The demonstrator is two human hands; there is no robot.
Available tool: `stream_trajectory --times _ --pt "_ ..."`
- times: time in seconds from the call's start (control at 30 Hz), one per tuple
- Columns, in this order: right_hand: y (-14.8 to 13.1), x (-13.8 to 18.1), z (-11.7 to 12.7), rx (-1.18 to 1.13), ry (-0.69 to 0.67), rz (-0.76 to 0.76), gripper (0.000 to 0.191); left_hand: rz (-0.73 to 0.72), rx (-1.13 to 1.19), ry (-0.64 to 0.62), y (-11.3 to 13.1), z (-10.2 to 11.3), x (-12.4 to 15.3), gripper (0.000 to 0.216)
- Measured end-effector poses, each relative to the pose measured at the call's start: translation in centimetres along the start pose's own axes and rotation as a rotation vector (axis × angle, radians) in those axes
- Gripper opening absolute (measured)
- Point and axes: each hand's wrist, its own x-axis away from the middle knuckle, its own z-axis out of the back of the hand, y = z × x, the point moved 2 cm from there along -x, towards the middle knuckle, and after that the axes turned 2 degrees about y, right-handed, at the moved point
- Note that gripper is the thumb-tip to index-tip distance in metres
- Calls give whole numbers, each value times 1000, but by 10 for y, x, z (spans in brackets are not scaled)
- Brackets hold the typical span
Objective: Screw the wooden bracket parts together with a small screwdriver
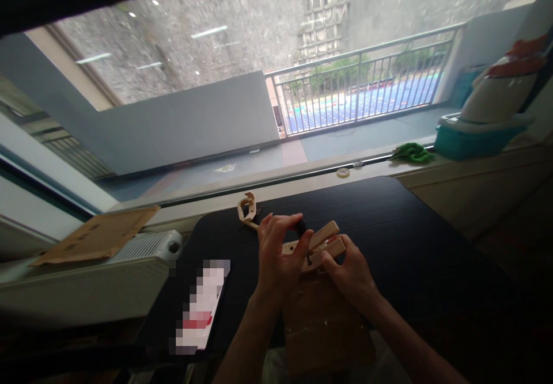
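Note:
My left hand (276, 251) is closed, pinching a small black knob-like piece (301, 227) between thumb and forefinger above a pale wooden assembly (325, 234). Two wooden bars angle up to the right from that assembly, and a dark hole shows in its left part. Around the lower bar the fingers of my right hand (352, 269) are closed, steadying it. Parts of the assembly are hidden behind my fingers. Just beyond my left hand, a hook-shaped wooden piece (242, 214) rests on the black table, with small dark bits beside it.
Under my hands is a brown cardboard box (326, 332) at the near edge of the black table (415, 240). A blurred-out flat object (203, 303) lies on the left. Along the windowsill are a tape roll (343, 173), a green cloth (412, 153) and a teal tub (475, 139).

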Motion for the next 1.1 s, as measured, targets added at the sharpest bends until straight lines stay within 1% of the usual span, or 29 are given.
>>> stream_trajectory --times 0.23,0.43,0.6,0.67,0.87,1.1 --pt "0 1 1 -9 4 10 20 34 27 -36 -1 1 0 26" --pt "2 -1 -1 13 3 15 19 12 4 -49 3 1 -1 26" --pt "2 -1 -1 -7 -7 17 19 -30 -47 29 5 2 -5 20" --pt "2 -1 -1 -3 4 18 19 -36 -44 40 6 2 -6 18" --pt "4 0 -1 -2 12 10 20 -18 -13 12 7 2 -8 20" --pt "0 1 0 6 3 5 20 24 -15 -44 7 5 -4 24"
